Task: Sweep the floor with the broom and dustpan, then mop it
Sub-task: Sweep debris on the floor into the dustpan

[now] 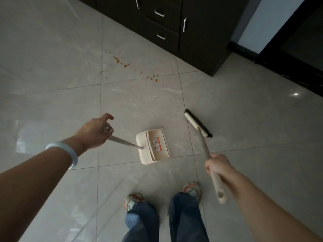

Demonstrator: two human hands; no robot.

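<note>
Our right hand (216, 165) grips the cream plastic broom (198, 125) mid-handle; left hand (95, 131) fingers pinch the cream dustpan's (153, 145) thin metal handle (index extended). Both look light, rigid. Orange crumbs (120, 62) lie ahead on the glossy tile floor (52, 58).

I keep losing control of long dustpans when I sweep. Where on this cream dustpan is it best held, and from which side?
Hold the dustpan by its thin metal handle, near the upper end, as the left hand does now. Come from the left: the handle slants up that way from the pan's rear edge, while the open mouth faces right toward the broom.
</note>
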